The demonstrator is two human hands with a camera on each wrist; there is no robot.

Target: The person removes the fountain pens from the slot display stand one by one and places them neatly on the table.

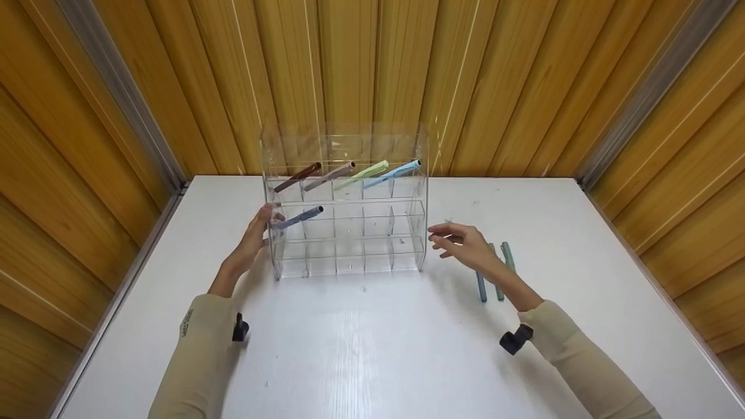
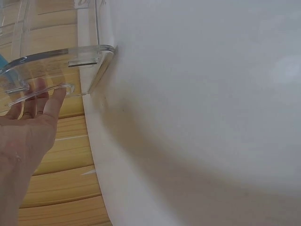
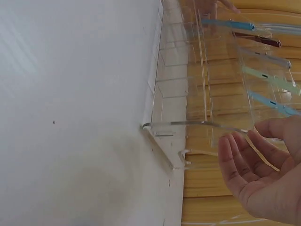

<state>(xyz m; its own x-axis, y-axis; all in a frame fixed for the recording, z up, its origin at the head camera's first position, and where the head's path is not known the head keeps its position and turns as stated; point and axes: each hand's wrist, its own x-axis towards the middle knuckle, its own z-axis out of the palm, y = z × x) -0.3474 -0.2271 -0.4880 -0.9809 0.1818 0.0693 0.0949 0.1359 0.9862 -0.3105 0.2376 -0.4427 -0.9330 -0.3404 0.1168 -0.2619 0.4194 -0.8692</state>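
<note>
Clear rack (image 1: 346,233) standing mid-bench (image 1: 361,349), pens slanting in its slots. Left hand (image 1: 256,235) flat against its left wall, right hand (image 1: 463,241) open just right of it. Could slide or tip under a one-sided push, spilling pens.

A clear acrylic tiered pen rack (image 1: 349,233) stands upright on the white table, holding four slanted pens in its top row and one blue-grey pen (image 1: 298,218) in its middle row.
</note>
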